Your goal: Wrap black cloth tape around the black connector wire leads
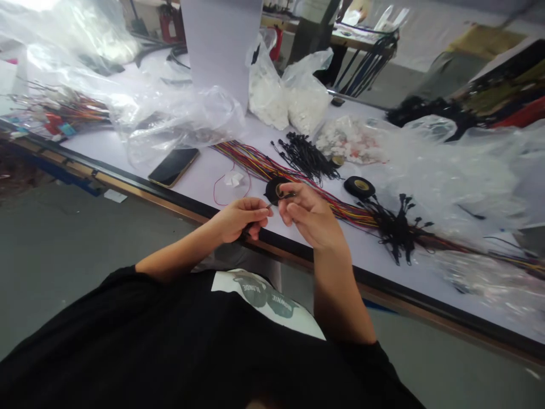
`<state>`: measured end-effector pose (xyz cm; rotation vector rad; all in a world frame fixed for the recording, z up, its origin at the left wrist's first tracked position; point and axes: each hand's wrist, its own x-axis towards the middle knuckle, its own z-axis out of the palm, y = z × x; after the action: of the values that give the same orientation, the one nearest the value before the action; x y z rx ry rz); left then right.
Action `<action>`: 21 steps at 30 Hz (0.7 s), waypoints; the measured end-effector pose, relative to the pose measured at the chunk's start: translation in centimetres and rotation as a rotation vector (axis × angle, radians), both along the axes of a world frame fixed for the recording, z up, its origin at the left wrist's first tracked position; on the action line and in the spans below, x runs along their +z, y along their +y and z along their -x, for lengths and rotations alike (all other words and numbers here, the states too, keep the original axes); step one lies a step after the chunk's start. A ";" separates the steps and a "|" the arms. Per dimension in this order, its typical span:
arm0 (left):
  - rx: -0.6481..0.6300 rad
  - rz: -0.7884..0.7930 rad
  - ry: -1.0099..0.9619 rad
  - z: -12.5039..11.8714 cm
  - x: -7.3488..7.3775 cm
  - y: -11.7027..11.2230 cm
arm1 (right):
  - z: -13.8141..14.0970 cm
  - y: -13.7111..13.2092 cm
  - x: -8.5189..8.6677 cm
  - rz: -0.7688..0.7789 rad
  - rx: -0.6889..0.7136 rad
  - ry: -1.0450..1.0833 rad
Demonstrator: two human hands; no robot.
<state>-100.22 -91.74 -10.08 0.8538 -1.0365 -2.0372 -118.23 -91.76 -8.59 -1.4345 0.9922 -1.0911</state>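
Close to the table's front edge, my left hand (242, 218) is closed in a pinch on a short black cable (274, 203). My right hand (310, 215) grips the other end of this cable between thumb and fingers, where a dark tip shows. A black part pokes out beneath the left fingers, too hidden to name. Just behind the hands lies a roll of black tape (272, 186), partly covered by the right fingers. A long bundle of red, yellow and black wires (251, 162) runs behind them across the table.
Black cable ties or short leads form a pile (304, 156); a second black cluster (398, 227) lies right. Another tape roll (360, 186) sits between them. A phone (174, 167) rests left. Plastic bags (179, 116) and bags of white parts (268, 94) stand behind.
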 end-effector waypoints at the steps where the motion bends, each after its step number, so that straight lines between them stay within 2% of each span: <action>1: 0.063 -0.022 0.007 -0.1 -0.2 0.0 | 0.5 -0.4 -0.5 0.044 -0.041 0.091; 3: 0.197 -0.045 0.006 -0.7 -0.6 -0.1 | 1.5 -1.6 -1.8 0.193 -0.218 0.407; 4: 0.244 -0.047 -0.001 -1.1 -0.8 -0.2 | 1.8 -2.3 -2.5 0.268 -0.264 0.604; 7: 0.323 -0.023 -0.020 -1.6 -1.2 -0.6 | 1.9 -4.0 -4.2 0.358 -0.208 1.066; 9: 0.359 -0.001 -0.040 -1.5 -1.2 -0.7 | 1.4 -4.4 -4.7 0.361 -0.170 1.207; 11: 0.401 0.031 -0.074 -1.2 -1.1 -0.8 | 1.1 -4.1 -4.6 0.365 -0.173 1.207; 13: 0.443 0.100 -0.117 -1.0 -0.9 -0.8 | 0.9 -3.1 -4.0 0.364 -0.169 1.102; 17: 0.509 0.354 -0.232 -0.6 -0.6 -0.6 | 0.4 0.0 -2.4 0.308 -0.077 0.827; 21: 0.511 0.542 -0.348 -0.2 -0.7 -0.1 | -0.4 1.8 -1.4 0.267 -0.084 0.722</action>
<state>-100.02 -91.89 -10.79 1.0563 -1.3105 -1.1293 -117.78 -89.93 -10.01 -2.0934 1.4525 -0.7832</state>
